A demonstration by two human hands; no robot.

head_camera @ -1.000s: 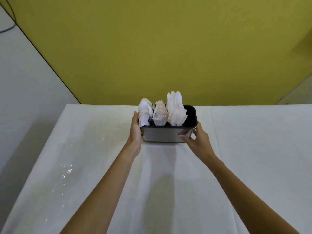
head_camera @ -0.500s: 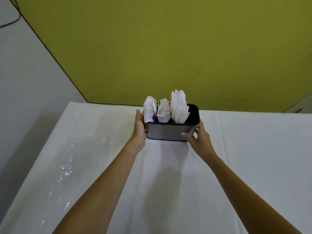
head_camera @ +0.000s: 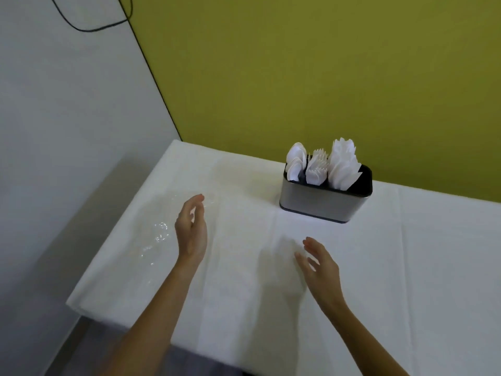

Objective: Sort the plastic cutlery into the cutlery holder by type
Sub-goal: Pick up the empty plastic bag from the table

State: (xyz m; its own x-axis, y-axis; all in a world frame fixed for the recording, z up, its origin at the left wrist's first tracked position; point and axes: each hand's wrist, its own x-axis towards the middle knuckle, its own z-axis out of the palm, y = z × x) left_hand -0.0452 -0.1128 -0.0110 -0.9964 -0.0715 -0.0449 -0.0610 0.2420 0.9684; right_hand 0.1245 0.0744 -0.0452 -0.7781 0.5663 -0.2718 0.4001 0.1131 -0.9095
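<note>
I read both hands as empty: left hand and right hand hover over the table, fingers relaxed and spread, gripping nothing. The holder stands upright by the far edge, ahead and right of both hands, its long axis running left to right. Spoons, forks and knives stand grouped inside. The right hand is nearer. I judge sorting complete.
</note>
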